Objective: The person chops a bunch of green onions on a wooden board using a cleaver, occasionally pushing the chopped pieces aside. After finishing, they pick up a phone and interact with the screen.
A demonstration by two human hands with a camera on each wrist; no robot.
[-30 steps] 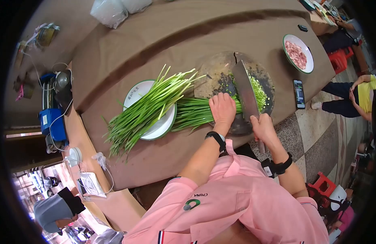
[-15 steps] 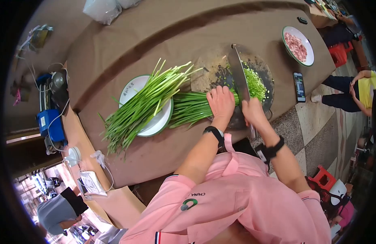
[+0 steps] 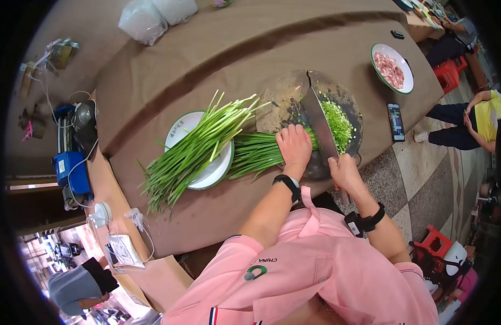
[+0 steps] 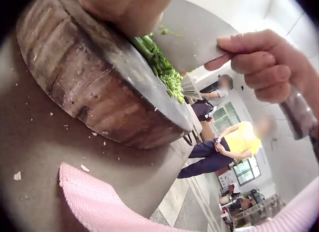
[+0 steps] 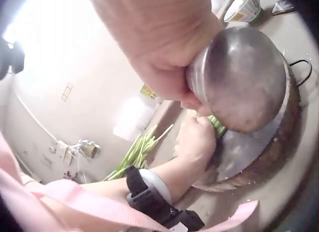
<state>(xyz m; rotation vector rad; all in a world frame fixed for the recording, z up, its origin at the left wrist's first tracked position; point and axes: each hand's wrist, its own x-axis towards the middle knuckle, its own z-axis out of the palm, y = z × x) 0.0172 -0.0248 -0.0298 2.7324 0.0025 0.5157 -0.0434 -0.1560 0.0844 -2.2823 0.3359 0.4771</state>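
Our left hand [image 3: 295, 147] holds the green stalks [image 3: 256, 154] on the round block [image 3: 277, 103], their length trailing toward nine o'clock; our right grip [image 3: 345, 172] clasps the cleaver [image 3: 322, 122], blade toward eleven, between stalks and chopped pieces [image 3: 338, 127].

Brown desk [image 3: 234, 70] holds plate [image 3: 211, 176] beside round board [image 3: 274, 98]. Bowl [image 3: 405, 69] sits between phone [image 3: 396, 123] and small black item [image 3: 397, 34]; plastic bags [image 3: 143, 23] too.

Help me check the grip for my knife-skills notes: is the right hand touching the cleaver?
Touching. The left wrist view shows the right hand with its fingers curled round the handle of the cleaver.
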